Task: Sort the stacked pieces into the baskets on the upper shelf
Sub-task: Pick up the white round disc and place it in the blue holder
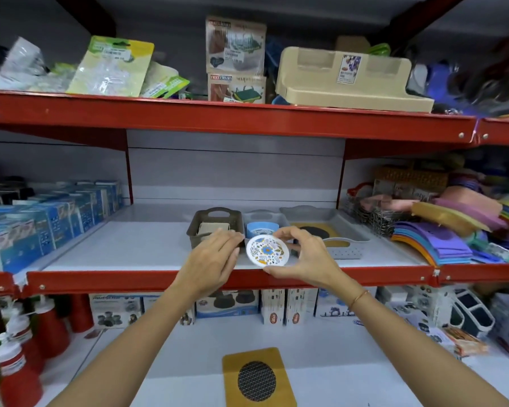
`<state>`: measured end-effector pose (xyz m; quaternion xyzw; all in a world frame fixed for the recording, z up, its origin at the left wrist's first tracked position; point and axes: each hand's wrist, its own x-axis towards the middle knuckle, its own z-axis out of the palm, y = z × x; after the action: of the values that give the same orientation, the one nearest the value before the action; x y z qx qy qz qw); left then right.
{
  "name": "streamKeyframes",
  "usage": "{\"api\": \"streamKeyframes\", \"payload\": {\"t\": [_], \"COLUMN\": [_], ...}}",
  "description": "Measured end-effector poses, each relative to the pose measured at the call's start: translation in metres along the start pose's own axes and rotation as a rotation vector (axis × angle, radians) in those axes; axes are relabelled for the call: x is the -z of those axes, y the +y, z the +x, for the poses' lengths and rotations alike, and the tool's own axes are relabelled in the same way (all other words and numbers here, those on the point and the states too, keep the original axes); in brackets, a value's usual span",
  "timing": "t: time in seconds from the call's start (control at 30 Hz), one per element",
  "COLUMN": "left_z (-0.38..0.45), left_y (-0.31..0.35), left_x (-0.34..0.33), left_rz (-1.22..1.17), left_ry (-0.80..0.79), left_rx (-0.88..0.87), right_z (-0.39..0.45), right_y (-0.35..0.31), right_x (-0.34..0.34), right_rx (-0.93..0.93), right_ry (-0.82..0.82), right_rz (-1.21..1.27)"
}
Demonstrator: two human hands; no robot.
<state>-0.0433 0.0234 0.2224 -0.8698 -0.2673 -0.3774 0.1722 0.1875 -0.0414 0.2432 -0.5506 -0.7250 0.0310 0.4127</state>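
Household-goods shop aisle.
At my 12 o'clock, red shelving (229,118) carries price-tagged boxes (235,45); boxed stock (50,218) at 9 o'clock.

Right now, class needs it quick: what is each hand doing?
Left hand: open, fingers spread, holding nothing.
Right hand: closed on the round floral coaster.

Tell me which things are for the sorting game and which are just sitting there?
For the job: round floral piece, brown basket, small grey basket, grey tray, yellow mat.

Just lying about: blue boxes, beige rack, red bottles.
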Motion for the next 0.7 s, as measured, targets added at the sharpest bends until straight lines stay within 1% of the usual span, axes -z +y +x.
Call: {"api": "streamKeyframes", "payload": {"t": [0.13, 0.27, 0.37, 0.5, 0.57, 0.7], "left_z": [0.028, 0.043, 0.055, 0.061, 0.060, 0.058], "left_y": [-0.014, -0.026, -0.033, -0.041, -0.044, -0.045], "left_x": [-0.014, -0.032, -0.046, -0.059, -0.062, -0.063], "left_rz": [0.085, 0.164, 0.147, 0.111, 0.087, 0.081], "left_ry": [-0.093, -0.222, -0.307, -0.518, -0.547, -0.527], "left_rx": [0.051, 0.088, 0.146, 0.214, 0.243, 0.252], "right_z": [0.032, 0.063, 0.088, 0.115, 0.124, 0.129], "right_y": [0.011, 0.030, 0.048, 0.064, 0.069, 0.075], "right_x": [0.010, 0.013, 0.008, -0.008, -0.018, -0.033], "right_rx": [-0.047, -0.157, -0.236, -0.299, -0.283, -0.267], "right_ry": [0.049, 0.080, 0.036, -0.068, -0.101, -0.156], "right_rz": [-0.031, -0.045, -0.064, -0.117, -0.162, -0.191]}}
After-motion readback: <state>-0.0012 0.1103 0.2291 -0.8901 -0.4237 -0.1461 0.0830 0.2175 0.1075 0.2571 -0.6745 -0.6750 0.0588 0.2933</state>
